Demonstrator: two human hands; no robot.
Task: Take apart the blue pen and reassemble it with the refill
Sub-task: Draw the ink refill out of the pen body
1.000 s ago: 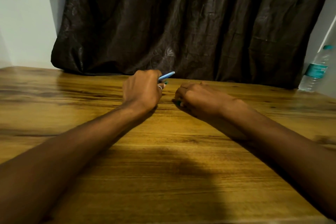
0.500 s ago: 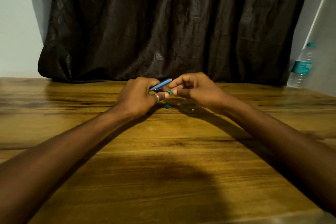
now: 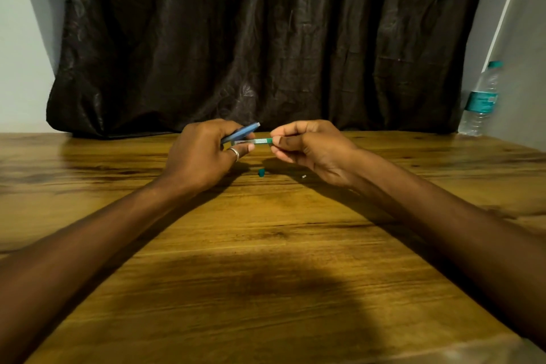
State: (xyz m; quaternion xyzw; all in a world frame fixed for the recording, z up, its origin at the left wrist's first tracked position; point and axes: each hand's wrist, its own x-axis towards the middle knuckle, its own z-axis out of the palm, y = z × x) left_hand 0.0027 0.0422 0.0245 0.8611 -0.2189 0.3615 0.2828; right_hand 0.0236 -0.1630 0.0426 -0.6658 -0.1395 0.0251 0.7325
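My left hand (image 3: 204, 154) grips the blue pen barrel (image 3: 242, 132), which sticks out up and to the right from the fist. A thin clear refill (image 3: 254, 142) with a green end spans the gap between both hands. My right hand (image 3: 307, 145) pinches its green end with thumb and fingertips; the other end reaches my left fingers. Both hands hover just above the wooden table (image 3: 266, 260). On the table below them lie a small teal pen piece (image 3: 261, 172) and a tiny silver part (image 3: 303, 176).
A dark curtain (image 3: 266, 38) hangs behind the table's far edge. A plastic water bottle (image 3: 481, 100) with a teal label stands at the far right by the wall. My forearms stretch across the table from both lower corners.
My right hand has lifted off the table, met the left hand, then moved right, and the refill now shows between the hands. The small teal piece has come into view on the table.
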